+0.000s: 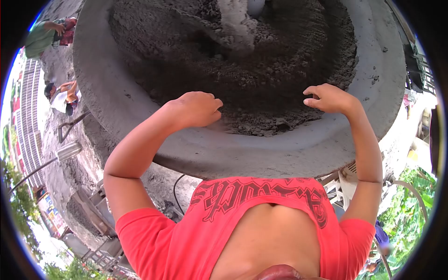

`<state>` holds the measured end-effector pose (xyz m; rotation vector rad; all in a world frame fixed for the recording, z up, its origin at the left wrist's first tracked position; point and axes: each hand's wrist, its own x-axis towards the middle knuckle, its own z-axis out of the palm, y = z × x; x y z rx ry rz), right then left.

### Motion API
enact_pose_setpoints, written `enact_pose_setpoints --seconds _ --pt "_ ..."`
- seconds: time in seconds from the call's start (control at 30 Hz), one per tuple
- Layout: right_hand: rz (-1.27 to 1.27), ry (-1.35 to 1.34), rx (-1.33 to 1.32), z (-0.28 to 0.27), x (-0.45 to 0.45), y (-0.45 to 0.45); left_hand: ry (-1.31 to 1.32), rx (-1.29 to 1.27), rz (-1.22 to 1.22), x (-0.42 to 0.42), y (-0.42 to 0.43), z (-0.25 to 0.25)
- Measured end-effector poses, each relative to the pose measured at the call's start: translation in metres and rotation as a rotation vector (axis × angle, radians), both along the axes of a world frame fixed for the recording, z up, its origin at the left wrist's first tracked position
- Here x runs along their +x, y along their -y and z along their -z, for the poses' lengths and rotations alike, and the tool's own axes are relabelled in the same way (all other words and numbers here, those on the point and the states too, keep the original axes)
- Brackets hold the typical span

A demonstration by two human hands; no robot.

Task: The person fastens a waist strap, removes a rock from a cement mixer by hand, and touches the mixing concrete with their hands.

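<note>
In the head view a wide round mixing pan point(261, 154), its rim coated with grey cement, lies in front of me. Dark, crumbly cement mix point(275, 88) covers its inside, and a paler grey strip point(235, 23) crosses the mix at the top. My left hand point(193, 109) hovers over the near left part, fingers loosely bent and the thumb a little apart. On the other side my right hand point(326, 99) is above the mix by the right inner wall, with a gap between thumb and curved fingers. Nothing shows in either hand.
Left of the pan, a person in green point(42, 39) stands and another person in white point(63, 98) sits. A D-shaped tool handle point(65, 128) and a rod with a metallic head point(67, 151) lie nearby. Leafy plants point(410, 224) grow at right.
</note>
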<state>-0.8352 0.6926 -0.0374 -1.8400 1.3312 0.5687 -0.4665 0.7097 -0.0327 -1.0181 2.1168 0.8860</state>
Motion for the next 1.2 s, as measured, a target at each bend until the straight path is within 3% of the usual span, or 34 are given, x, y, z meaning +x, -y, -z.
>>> enact_pose_setpoints --seconds 0.1,0.53,0.97,1.2 --pt "-0.015 -0.076 0.097 -0.004 0.008 0.003 0.023 0.031 -0.001 -0.003 0.003 -0.002" --pt "0.083 -0.004 -0.05 -0.016 0.0 0.011 -0.016 -0.137 -0.081 0.004 0.01 -0.024" --pt "0.273 0.04 -0.216 -0.042 -0.014 0.01 -0.067 -0.135 -0.048 0.007 0.003 -0.03" --pt "0.288 0.031 -0.191 -0.054 -0.015 0.011 -0.17 0.112 0.094 0.004 -0.003 -0.036"
